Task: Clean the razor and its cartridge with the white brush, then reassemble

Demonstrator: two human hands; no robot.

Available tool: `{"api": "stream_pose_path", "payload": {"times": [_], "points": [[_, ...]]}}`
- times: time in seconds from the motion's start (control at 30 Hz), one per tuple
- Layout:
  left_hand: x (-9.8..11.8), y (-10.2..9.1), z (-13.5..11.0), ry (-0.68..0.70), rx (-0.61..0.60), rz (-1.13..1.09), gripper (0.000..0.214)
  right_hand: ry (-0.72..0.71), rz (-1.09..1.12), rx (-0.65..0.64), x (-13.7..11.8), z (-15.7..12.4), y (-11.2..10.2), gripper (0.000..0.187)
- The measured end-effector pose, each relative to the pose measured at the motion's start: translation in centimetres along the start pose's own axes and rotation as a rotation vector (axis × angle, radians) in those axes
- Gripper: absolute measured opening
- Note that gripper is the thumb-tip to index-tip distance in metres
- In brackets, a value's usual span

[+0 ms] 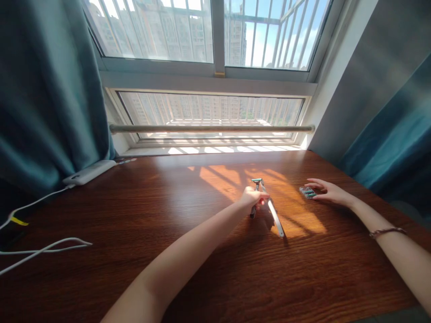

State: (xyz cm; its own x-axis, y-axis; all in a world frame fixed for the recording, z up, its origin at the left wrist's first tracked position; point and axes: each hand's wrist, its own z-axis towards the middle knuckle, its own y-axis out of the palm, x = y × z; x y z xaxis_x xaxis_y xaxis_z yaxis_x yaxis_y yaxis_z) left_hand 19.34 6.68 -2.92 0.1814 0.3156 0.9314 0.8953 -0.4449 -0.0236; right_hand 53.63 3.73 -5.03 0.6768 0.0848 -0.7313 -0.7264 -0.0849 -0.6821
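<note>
My left hand is closed round the dark handle of a razor, whose green-trimmed head points toward the window. A second, silver razor handle lies on the wooden table just right of that hand. My right hand rests flat further right, fingers spread, its fingertips touching a small clear pack of green razor cartridges. A beaded bracelet circles the right wrist.
A white power bank with white cables lies at the table's far left. Teal curtains hang at both sides. A metal rail crosses the barred window behind the table.
</note>
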Motion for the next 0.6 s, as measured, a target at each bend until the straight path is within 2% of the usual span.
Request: {"api": "stream_pose_path", "payload": {"times": [0.1, 0.17, 0.27, 0.33, 0.4, 0.43, 0.5, 0.6], "points": [[0.5, 1.3, 0.1, 0.005, 0.017, -0.012, 0.030, 0.003, -0.010, 0.060, -1.3, -0.1, -0.1, 0.080], [0.7, 1.8, 0.2, 0.011, 0.030, -0.012, 0.028, 0.000, -0.014, 0.129, -3.0, -0.2, 0.9, 0.077], [0.7, 2.4, 0.4, 0.009, 0.044, -0.007, 0.025, -0.006, 0.023, 0.182, -6.8, -1.1, 4.6, 0.059], [0.6, 2.8, 0.5, 0.005, 0.058, -0.007, 0.025, -0.012, 0.060, 0.138, -9.7, -2.1, 8.1, 0.048], [0.4, 3.0, 0.4, 0.006, 0.082, -0.017, 0.025, -0.012, 0.089, 0.110, -12.4, -3.0, 11.4, 0.044], [0.3, 3.1, 0.4, 0.010, 0.096, -0.027, 0.025, -0.022, 0.033, 0.180, -13.6, -3.3, 12.7, 0.042], [0.1, 3.1, 0.2, 0.025, 0.118, -0.057, 0.025, -0.075, -0.217, 0.297, -15.2, -3.5, 14.4, 0.035], [-0.3, 2.5, -0.1, 0.071, 0.131, -0.130, 0.026, -0.122, -0.367, 0.359, -15.6, -2.8, 14.9, 0.027]]}}
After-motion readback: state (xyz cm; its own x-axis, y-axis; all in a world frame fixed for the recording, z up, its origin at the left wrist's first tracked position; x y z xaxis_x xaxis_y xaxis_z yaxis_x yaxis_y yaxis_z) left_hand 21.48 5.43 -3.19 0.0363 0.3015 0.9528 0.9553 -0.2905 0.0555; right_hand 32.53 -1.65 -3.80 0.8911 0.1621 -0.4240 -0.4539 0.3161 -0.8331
